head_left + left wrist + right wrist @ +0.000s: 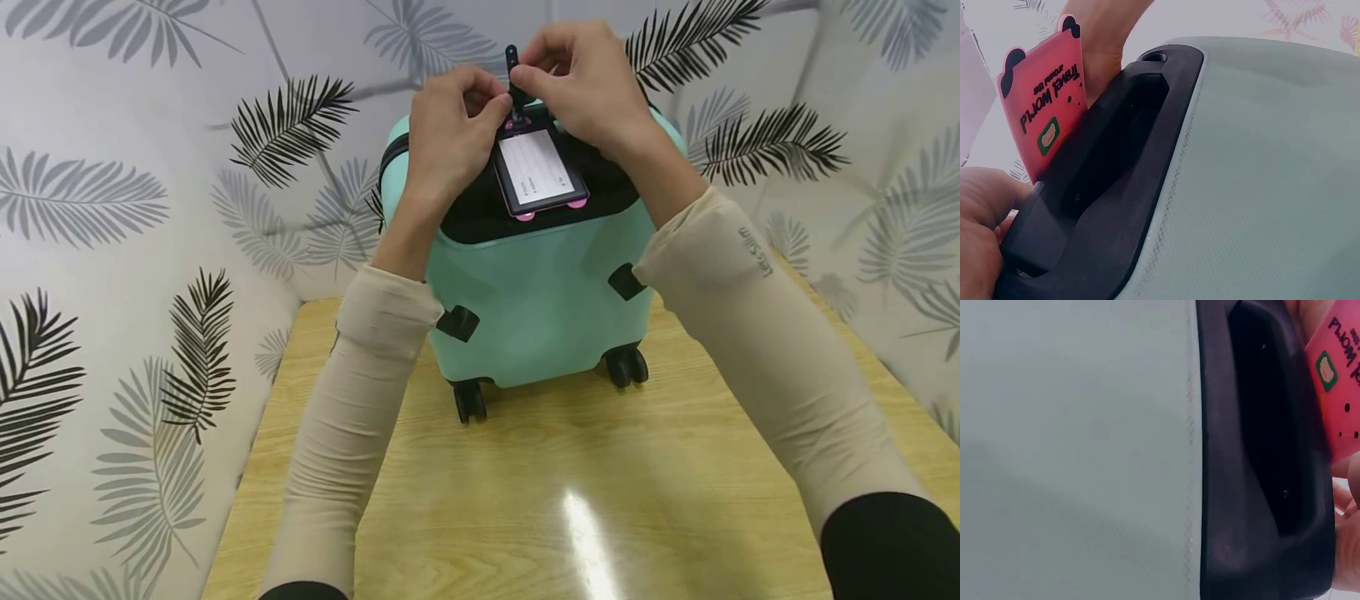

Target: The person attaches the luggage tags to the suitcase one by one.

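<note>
A mint-green wheeled suitcase stands upright on the wooden table. A pink luggage tag with a white card window lies over its black top handle recess. My left hand and right hand are both above the handle, each pinching the tag's black strap. In the left wrist view the tag's pink back stands beside the black handle. The right wrist view shows the handle and the tag's edge.
Leaf-patterned cloth walls close in the table on the left, back and right. The suitcase's black wheels rest near the table's middle. Bare tabletop lies in front of the suitcase.
</note>
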Motion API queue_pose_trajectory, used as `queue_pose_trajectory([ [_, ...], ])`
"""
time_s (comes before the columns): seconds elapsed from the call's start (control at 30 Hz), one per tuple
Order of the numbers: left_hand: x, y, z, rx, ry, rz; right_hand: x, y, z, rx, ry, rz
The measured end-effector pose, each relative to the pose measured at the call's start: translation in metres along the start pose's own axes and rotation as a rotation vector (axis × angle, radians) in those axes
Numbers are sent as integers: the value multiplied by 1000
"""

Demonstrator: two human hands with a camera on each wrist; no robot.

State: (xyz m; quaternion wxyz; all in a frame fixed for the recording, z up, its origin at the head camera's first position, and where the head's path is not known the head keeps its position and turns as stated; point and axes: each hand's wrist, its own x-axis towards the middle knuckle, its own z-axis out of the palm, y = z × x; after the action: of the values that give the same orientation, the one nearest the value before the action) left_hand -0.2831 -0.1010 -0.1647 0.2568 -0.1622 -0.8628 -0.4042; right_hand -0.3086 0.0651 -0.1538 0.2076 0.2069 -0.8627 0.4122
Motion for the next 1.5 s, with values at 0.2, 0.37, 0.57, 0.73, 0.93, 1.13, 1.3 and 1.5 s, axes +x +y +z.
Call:
queue_pose_trajectory([
  [0.2,0,0,1,8,-2,1,0,0,4,-45,43,-86],
  [0.37,0,1,2,16,-5,-21,0,0,5,-56,67,-70],
  [0.57,-2,2,0,28,10,-31,-1,0,7,-33,78,-53],
  [0.73,-3,2,-2,15,37,-34,-4,-2,6,-21,86,-48],
  [0.93,-2,-1,-2,-22,74,-28,-14,0,1,31,103,-11],
  [1.13,-3,-4,1,-45,105,-35,-25,8,-1,95,111,14],
  [1.3,-4,-5,2,-64,147,-19,-29,13,-5,172,99,35],
  [1.5,1,-2,3,-96,197,-18,-31,14,-14,203,77,49],
])
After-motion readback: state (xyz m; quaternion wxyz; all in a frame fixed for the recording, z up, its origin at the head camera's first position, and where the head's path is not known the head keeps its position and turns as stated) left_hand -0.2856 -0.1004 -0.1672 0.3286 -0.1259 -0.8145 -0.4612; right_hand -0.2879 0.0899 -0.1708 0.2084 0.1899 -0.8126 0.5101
